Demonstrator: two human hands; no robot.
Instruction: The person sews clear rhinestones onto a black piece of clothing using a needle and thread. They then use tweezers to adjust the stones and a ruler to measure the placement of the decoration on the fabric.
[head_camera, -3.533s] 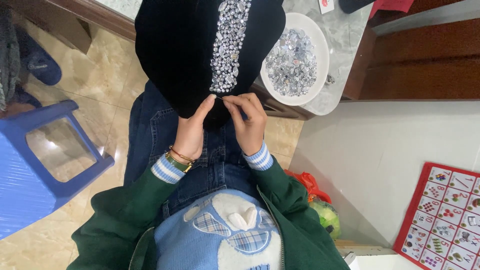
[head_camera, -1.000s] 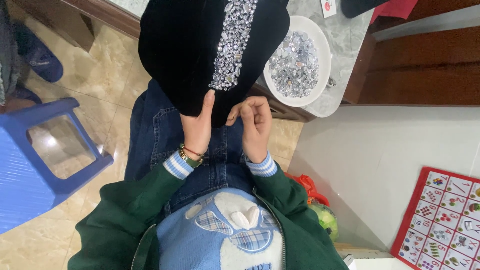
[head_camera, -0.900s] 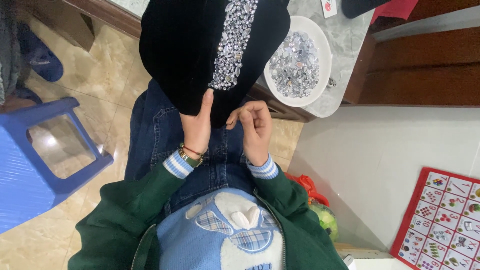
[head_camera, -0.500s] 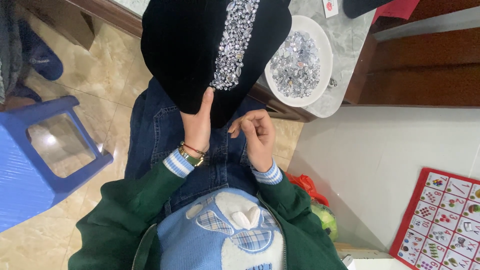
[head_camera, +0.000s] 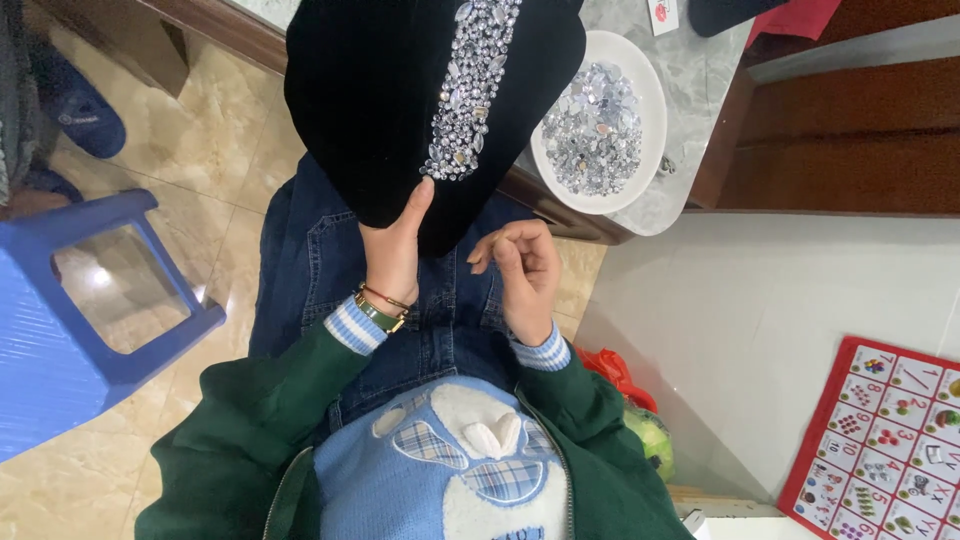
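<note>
A black velvet cloth (head_camera: 370, 100) hangs from the table edge over my denim lap. A strip of silver rhinestones (head_camera: 470, 90) runs down its middle. My left hand (head_camera: 395, 255) grips the cloth's bottom edge, thumb up on the front just below the strip's end. My right hand (head_camera: 525, 275) is a little to the right, apart from the cloth, its fingertips curled and pinched together. I see nothing between them. A white bowl (head_camera: 650, 90) heaped with loose rhinestones sits on the table right of the cloth.
The grey marble table (head_camera: 690, 60) has a dark wooden edge. A blue plastic stool (head_camera: 80, 330) stands on the tiled floor at left, a blue slipper (head_camera: 85, 105) beyond it. A red bag (head_camera: 610, 370) and a colourful picture chart (head_camera: 890, 440) lie at right.
Both hands pinched the cloth's bottom edge before. My right hand has since let go and drawn back to the right. My left hand still holds the edge.
</note>
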